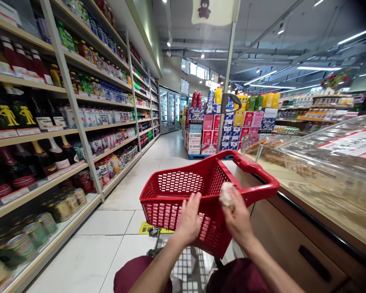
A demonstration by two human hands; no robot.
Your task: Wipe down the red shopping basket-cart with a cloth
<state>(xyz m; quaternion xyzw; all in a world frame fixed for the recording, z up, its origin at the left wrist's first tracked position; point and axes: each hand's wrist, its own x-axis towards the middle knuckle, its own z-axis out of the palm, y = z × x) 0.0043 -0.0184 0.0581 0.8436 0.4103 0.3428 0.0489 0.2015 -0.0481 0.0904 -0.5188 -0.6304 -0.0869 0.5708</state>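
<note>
So I'm standing in this supermarket aisle and someone's got a red plastic shopping cart with a honeycomb-lattice basket [213,240] pulled up right in front of their maroon-clothed knees [140,274]. Cart's tilted off straight, front toward the wall of pale drinks shelves [116,122], chunky red handle loop [271,183] over toward the brown counter with clear plastic lids [332,154]. My guess is it's that close so both hands reach the side without stretching.

The right hand [240,217] is closed around a crumpled whitish wad [226,194], maybe tissue or cloth, too blurry to say. The wad pokes out at the thumb-and-fingertip end, by the basket's handle-end corner, and I reckon it's held there so the soft part stays ahead of the fingers. Can't tell if it's actually touching the plastic.

The left hand [189,215] isn't gripping anything: fingers straight and together, up against the near rim in my view. Could be there to steady the cart, but I can't swear it's in contact. The wad is well clear of that hand, off to its right.
</note>
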